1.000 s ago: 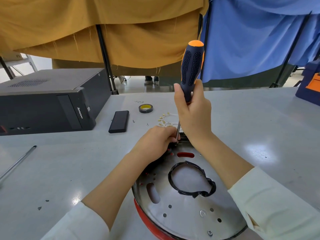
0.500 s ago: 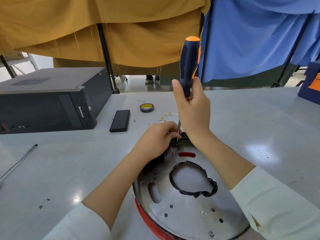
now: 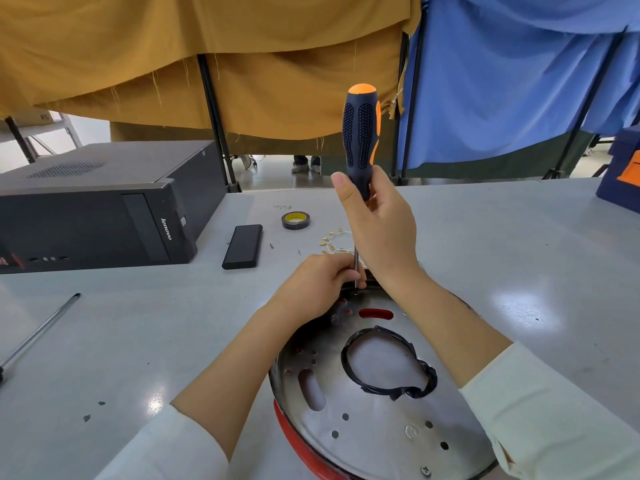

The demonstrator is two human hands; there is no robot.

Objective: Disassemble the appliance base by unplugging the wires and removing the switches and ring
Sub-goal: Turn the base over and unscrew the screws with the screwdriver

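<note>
The round metal appliance base (image 3: 374, 427), red-rimmed, lies upside down on the table in front of me. A black tape-wrapped ring (image 3: 420, 384) edges its central hole. My right hand (image 3: 379, 233) grips the black and orange handle of a screwdriver (image 3: 360, 133), held upright with its tip at the base's far edge. My left hand (image 3: 317, 284) pinches the screwdriver's thin shaft just above the tip and covers the part underneath. Loose white wires with brass terminals (image 3: 330, 239) lie on the table just beyond my hands.
A black computer case (image 3: 93, 209) lies at the left. A black slab (image 3: 242, 245) and a roll of yellow-cored tape (image 3: 295, 220) sit beyond the base. A metal rod (image 3: 38, 332) lies at the left edge. Small screws (image 3: 272, 245) dot the grey table. Curtains hang behind.
The view has shifted slightly. Both hands stay on the screwdriver at the base's far edge, with the handle a little more upright than before.
</note>
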